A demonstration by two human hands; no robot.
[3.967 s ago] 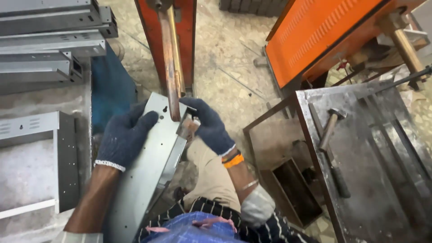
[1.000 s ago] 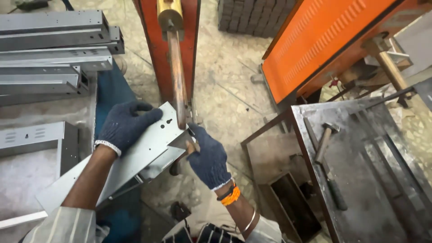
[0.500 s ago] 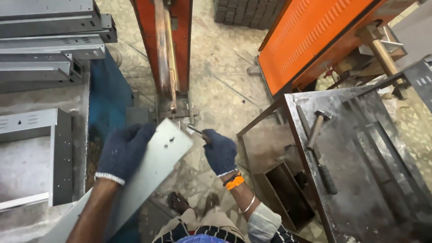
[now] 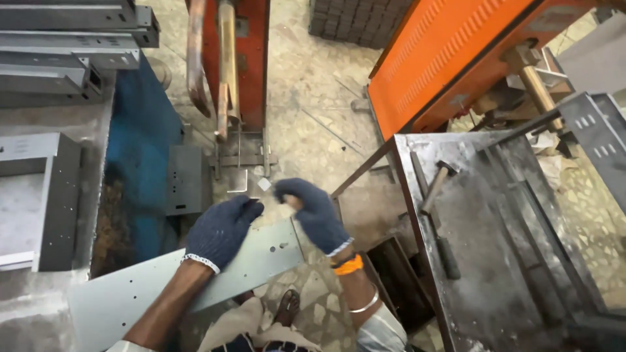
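Note:
A long grey sheet-metal panel (image 4: 195, 277) with small holes lies across my lap, slanting from lower left up to the middle. My left hand (image 4: 220, 229), in a dark blue knit glove, grips its upper edge. My right hand (image 4: 313, 212), gloved the same, pinches the panel's top right corner; an orange band sits on that wrist. Just beyond my hands stands a red spot-welding machine (image 4: 251, 58) with two copper arms (image 4: 225, 65) hanging down, apart from the panel.
Stacked grey metal channels (image 4: 62, 45) lie at the upper left, and a grey box part (image 4: 39, 199) sits on the left bench. A dark steel table (image 4: 495, 228) with a hammer (image 4: 433, 189) stands right. An orange machine cover (image 4: 443, 58) is behind it.
The panel has come back out from under the copper arms toward me and now lies lower across my lap. My view has tilted, so the machine sits farther up.

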